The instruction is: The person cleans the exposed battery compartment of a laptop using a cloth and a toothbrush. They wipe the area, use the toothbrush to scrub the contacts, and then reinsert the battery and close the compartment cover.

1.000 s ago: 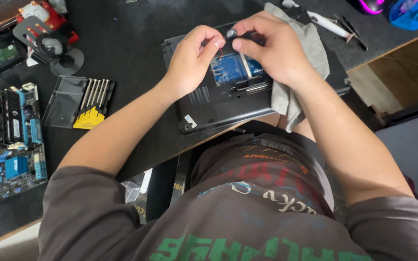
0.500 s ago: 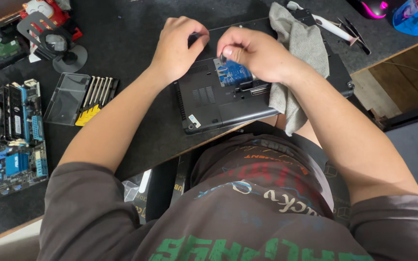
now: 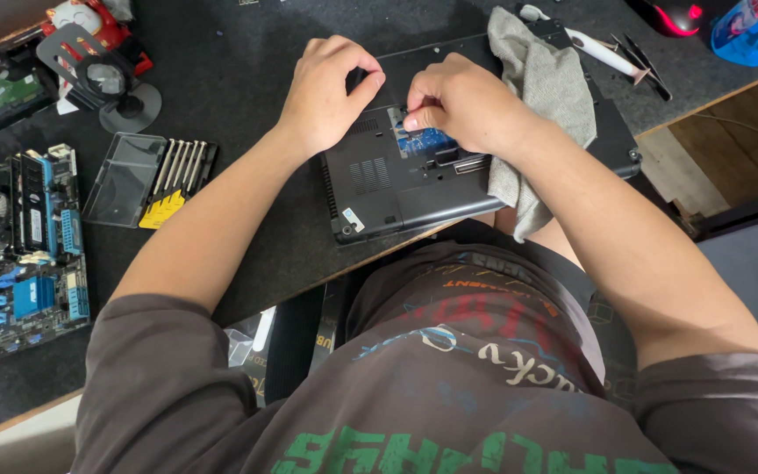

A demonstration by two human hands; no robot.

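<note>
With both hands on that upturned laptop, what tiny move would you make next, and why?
Probably ease the blue module up out of its open bay. The right hand is pinching at its edge while the left hand rests on the black laptop, so the casing looks braced.

Left hand (image 3: 326,92): curled loosely, knuckles up, fingertips tucked under | Right hand (image 3: 462,105): thumb and forefinger pinched together, pointing left | Both bare forearms reach forward, converging; hands near, not touching.
</note>
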